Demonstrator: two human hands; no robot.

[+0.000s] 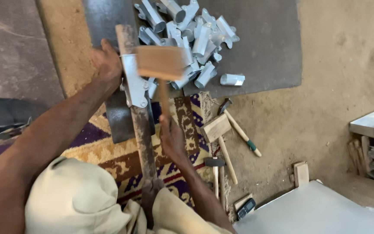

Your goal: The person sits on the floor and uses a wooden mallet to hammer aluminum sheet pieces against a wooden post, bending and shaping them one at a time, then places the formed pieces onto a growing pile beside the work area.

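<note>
Sheet-metal piece (134,84), a folded silvery bracket, sits on the long rusty iron bar (140,125) that runs from upper centre of the frame down toward your lap. Your left hand (105,64) is closed around the bar's upper part, fingers touching the bracket's edge and steadying it. Your right hand (171,138) grips the handle of a wooden mallet (159,63), whose blurred head hangs just right of the bracket, so you appear to be mid-swing, shaping the piece over the bar. Judging by that, the forming step is in hand; the next blow calls for the mallet face landing flat on the fold, clear of your left fingers, with the bar held firm.

At upper centre a heap of finished metal pieces (191,39) lies on a dark mat (265,52). Lower right of centre, on the dirt floor beside a patterned rug (109,151), rest a second wooden mallet (217,130), a steel hammer (239,128) and a small calculator (245,209).
</note>
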